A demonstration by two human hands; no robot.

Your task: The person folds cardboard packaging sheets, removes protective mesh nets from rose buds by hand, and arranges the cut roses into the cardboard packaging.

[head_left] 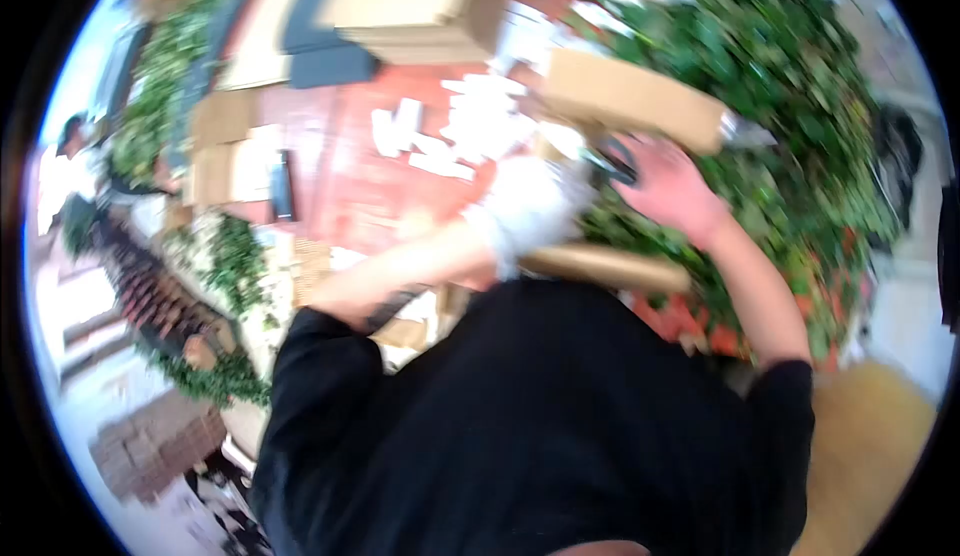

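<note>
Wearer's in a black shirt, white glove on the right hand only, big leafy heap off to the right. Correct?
Wrong hand: the head view shows the white glove on the left hand; the right hand is bare. Black shirt and leafy heap are correct.

Red table (350,191), white slips (480,116), cardboard (430,46), leaves (745,56)

a brightly lit red tabletop (350,181), with pale floor (908,301) showing along the right.
</note>
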